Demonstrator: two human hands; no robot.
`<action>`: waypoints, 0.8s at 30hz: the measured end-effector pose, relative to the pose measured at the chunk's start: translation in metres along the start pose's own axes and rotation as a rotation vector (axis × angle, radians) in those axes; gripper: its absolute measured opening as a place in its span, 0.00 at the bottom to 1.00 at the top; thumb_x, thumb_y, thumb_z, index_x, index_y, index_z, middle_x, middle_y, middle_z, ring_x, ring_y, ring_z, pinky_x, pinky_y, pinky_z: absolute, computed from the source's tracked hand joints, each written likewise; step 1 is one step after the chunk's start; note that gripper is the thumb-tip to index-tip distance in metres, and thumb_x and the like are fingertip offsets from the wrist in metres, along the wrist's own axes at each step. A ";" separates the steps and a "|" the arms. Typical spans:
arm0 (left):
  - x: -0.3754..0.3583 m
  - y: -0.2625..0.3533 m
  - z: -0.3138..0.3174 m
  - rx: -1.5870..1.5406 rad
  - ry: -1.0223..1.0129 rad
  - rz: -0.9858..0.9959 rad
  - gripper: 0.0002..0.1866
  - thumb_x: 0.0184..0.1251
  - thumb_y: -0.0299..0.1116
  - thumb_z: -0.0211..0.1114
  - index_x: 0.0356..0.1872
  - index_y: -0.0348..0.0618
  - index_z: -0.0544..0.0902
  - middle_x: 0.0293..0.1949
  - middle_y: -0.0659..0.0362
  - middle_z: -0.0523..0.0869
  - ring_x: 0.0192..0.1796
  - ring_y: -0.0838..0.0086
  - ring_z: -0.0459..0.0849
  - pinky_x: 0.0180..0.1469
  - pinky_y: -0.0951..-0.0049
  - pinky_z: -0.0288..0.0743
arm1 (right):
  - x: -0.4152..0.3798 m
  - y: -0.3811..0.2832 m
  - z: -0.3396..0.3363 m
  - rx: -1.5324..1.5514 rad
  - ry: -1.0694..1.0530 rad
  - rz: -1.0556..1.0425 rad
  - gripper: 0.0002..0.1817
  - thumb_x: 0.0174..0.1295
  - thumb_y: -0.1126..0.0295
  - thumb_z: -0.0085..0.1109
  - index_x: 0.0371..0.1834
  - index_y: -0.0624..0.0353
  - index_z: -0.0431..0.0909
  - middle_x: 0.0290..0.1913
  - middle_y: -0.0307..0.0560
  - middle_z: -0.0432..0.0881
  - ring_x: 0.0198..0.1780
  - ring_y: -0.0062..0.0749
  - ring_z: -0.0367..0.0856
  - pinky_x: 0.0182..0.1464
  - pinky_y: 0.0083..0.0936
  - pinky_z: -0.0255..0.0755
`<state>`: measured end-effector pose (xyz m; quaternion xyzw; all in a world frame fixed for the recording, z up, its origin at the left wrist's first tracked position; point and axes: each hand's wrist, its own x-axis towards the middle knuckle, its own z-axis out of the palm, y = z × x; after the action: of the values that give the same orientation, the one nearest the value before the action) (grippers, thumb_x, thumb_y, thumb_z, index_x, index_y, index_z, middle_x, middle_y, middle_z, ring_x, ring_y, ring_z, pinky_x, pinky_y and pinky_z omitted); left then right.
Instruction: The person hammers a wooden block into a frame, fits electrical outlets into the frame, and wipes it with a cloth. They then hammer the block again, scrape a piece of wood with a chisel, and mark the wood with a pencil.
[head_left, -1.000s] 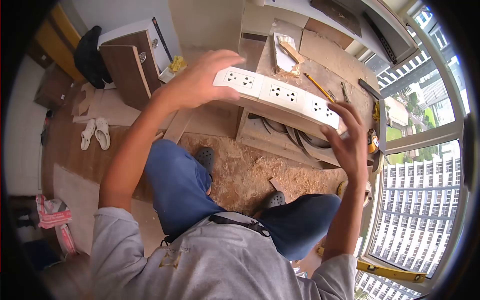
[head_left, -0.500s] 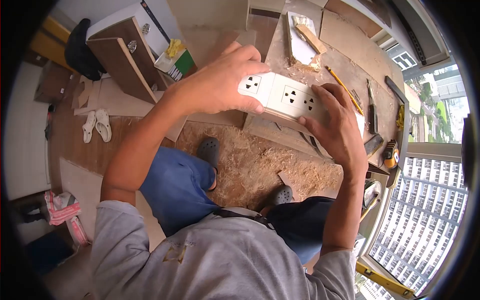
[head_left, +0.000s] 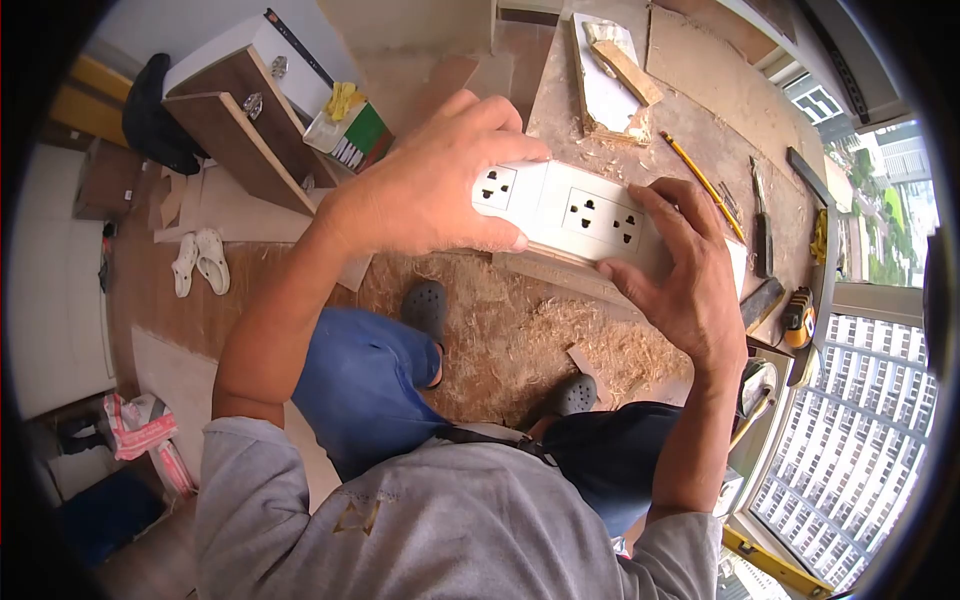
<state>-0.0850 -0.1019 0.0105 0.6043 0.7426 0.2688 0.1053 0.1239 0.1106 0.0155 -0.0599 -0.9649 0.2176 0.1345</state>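
Observation:
My left hand [head_left: 440, 175] is closed round a white electrical socket [head_left: 492, 188], thumb along its near edge and fingers over the far edge. Right beside that piece lies a wider white double socket [head_left: 590, 217], its outlets facing up. My right hand [head_left: 680, 265] grips the double socket at its right end, thumb at the near edge and fingers bent over the top. Both sockets sit in line on a long piece with a brownish near edge. A white end [head_left: 738, 268] of it shows past my right hand. The underside is hidden.
On the workbench [head_left: 690, 95] are a white board with a wood scrap [head_left: 622, 72], a pencil [head_left: 700, 185], a chisel-like tool [head_left: 762, 215] and a tape measure [head_left: 798, 318]. Wood shavings [head_left: 500, 330] cover the floor. Wooden drawers [head_left: 235, 140] stand at the left.
The view has shifted slightly, so sockets and hands appear a little lower in it. Both hands keep much the same grip on the sockets.

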 end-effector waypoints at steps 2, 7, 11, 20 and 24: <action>0.002 0.006 -0.002 -0.037 -0.036 -0.066 0.39 0.47 0.41 0.84 0.65 0.41 0.85 0.57 0.55 0.78 0.63 0.58 0.73 0.70 0.61 0.70 | -0.001 0.000 0.000 0.021 -0.010 0.004 0.37 0.51 0.60 0.84 0.64 0.66 0.82 0.62 0.56 0.80 0.62 0.54 0.79 0.67 0.45 0.75; 0.002 0.010 -0.004 0.002 -0.063 -0.099 0.43 0.43 0.39 0.84 0.67 0.39 0.83 0.61 0.54 0.77 0.66 0.57 0.73 0.74 0.61 0.67 | -0.009 0.008 -0.018 -0.106 0.040 -0.076 0.50 0.47 0.48 0.84 0.72 0.64 0.76 0.68 0.57 0.78 0.71 0.57 0.75 0.78 0.52 0.66; 0.007 0.020 -0.003 -0.046 -0.018 -0.049 0.47 0.42 0.39 0.87 0.69 0.37 0.81 0.63 0.54 0.77 0.69 0.58 0.73 0.75 0.61 0.66 | -0.037 0.030 -0.086 -0.096 0.039 0.064 0.46 0.47 0.52 0.86 0.71 0.56 0.81 0.70 0.53 0.80 0.70 0.52 0.79 0.72 0.46 0.73; 0.039 0.044 0.031 -0.029 -0.041 0.100 0.44 0.46 0.41 0.87 0.67 0.34 0.81 0.62 0.53 0.78 0.65 0.56 0.74 0.72 0.60 0.68 | -0.057 0.067 -0.053 0.051 -0.057 0.131 0.42 0.50 0.62 0.85 0.71 0.61 0.79 0.70 0.54 0.78 0.70 0.55 0.78 0.70 0.43 0.77; 0.042 0.044 0.040 -0.038 -0.003 0.113 0.43 0.49 0.42 0.87 0.66 0.32 0.82 0.60 0.51 0.78 0.64 0.56 0.75 0.71 0.59 0.69 | -0.054 0.073 -0.052 0.089 -0.038 0.098 0.40 0.50 0.60 0.85 0.67 0.64 0.81 0.68 0.55 0.79 0.67 0.55 0.81 0.68 0.43 0.79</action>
<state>-0.0389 -0.0457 0.0076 0.6435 0.7019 0.2874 0.1025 0.1950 0.1874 0.0165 -0.0967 -0.9526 0.2677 0.1078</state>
